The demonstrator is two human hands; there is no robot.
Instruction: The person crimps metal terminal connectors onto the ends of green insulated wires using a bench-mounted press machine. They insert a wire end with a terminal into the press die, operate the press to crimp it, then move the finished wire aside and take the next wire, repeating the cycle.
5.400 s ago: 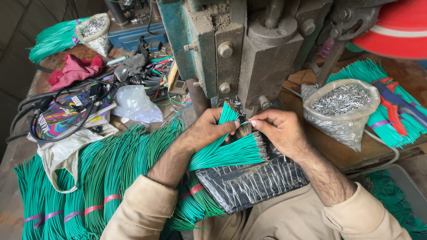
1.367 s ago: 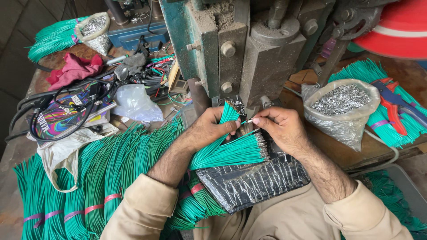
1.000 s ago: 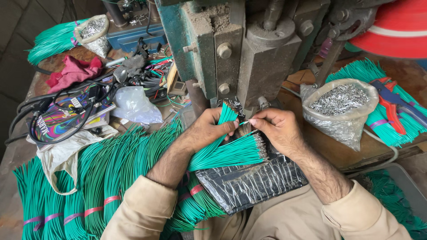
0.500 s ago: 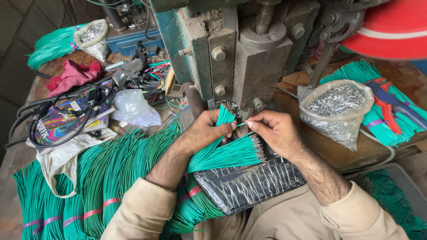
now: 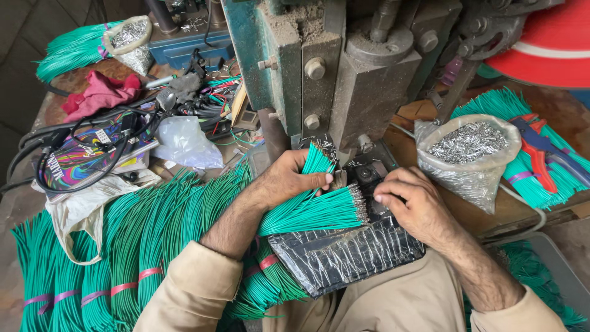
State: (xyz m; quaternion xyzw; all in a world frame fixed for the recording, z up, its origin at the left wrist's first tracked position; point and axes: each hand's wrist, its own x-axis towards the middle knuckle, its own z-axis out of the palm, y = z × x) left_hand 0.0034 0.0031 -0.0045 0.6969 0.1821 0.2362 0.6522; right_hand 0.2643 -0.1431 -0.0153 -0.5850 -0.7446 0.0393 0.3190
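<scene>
Green wire bundle (image 5: 313,212) lengthwise, tips rightward

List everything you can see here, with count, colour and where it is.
Wire bundle: one, green, in left hand.
Loose wires: many, green, pink-banded, lower left.
Press: one, grey-green, top centre.
Terminal bags: two, clear, silver contents, right and top left.
Pliers: one, red, on wires far right.
Cloth: one, pink-red, upper left.
Cables: several, black, left.
Plastic bag: one, clear, centre left.
Wrapped pad: one, black, on lap.
Left hand: grips bundle.
Right hand: by wire ends at the press.
</scene>
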